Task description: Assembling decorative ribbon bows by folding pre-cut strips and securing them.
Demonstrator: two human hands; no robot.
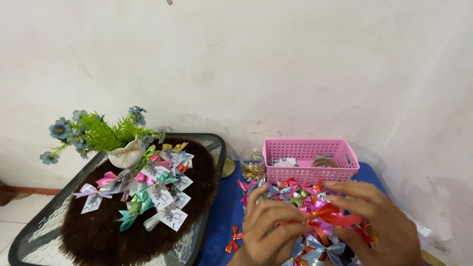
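Plain white wall behind a blue bench point(221, 216); left hand point(268, 231) and right hand point(379, 221) each pinch 1 red ribbon bow point(331, 215); light, soft, probably crushable; best held at its knot.

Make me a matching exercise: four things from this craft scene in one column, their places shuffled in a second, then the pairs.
1. pink basket
2. white vase
3. small glass jar
4. red ribbon bow

A. pinched between both hands
B. on the brown fur mat
C. just left of the basket
D. at the back of the blue surface, by the wall

Pairs: 1-D, 2-B, 3-C, 4-A
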